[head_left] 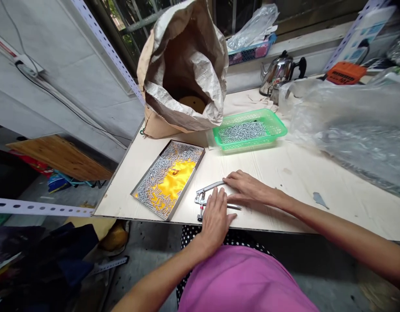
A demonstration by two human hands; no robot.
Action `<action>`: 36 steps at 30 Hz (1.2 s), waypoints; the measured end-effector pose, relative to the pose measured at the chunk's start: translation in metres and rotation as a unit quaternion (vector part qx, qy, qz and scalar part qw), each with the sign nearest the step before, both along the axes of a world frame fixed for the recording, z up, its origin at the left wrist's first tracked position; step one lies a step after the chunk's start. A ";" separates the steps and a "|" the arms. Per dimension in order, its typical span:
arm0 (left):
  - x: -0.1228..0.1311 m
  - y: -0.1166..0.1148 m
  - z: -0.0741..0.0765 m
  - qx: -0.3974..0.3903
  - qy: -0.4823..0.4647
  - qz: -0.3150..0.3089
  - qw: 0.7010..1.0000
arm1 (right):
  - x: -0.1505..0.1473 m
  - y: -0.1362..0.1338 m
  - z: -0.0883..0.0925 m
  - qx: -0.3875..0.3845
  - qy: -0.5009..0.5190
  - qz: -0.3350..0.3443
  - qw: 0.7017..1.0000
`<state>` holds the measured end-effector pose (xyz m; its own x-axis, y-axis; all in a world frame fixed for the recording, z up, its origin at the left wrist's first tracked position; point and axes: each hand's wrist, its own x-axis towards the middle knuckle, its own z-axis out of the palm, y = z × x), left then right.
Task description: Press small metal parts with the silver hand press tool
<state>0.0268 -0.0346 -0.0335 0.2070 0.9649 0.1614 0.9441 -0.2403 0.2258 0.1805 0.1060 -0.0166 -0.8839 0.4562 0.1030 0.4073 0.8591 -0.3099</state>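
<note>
A metal plier-like hand tool (202, 197) with two long handles, a coil spring and a dark knob lies near the table's front edge. My left hand (215, 219) rests over its lower handle, fingers stretched forward and thumb apart. From the right, my right hand (248, 187) has its bent fingers at the end of the upper handle, with the thumb below. Left of the tool, a shallow metal-edged tray (186, 189) carries many small silvery pins around a bright yellow patch. Behind, a green plastic basket (278, 130) holds more of these pins.
An open paper sack (154, 93) stands at the back left. At the back are a shiny kettle (278, 73) and an orange box (345, 73). A large clear plastic bag (356, 125) covers the right side. The table's front edge (128, 217) runs close to my body.
</note>
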 end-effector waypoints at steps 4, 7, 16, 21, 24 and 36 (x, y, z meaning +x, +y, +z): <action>0.010 -0.010 -0.005 -0.015 -0.040 -0.004 0.999 | -0.007 0.014 -0.007 0.046 -0.018 -0.030 0.998; 0.008 -0.005 -0.001 -0.031 -0.061 -0.016 0.998 | -0.018 0.026 -0.007 0.076 -0.028 -0.057 0.995; 0.003 -0.037 0.029 0.044 -0.160 -0.132 0.977 | -0.077 -0.028 0.023 0.053 -0.013 0.185 0.981; -0.057 -0.056 0.051 0.179 -0.102 0.031 0.978 | -0.095 -0.045 0.005 0.072 -0.009 0.240 0.968; -0.112 -0.049 0.052 0.228 -0.058 0.251 0.939 | -0.098 -0.044 -0.006 0.088 0.008 0.232 0.969; -0.179 -0.031 -0.014 0.153 -0.191 0.408 0.879 | -0.099 -0.050 -0.001 0.089 -0.003 0.233 0.968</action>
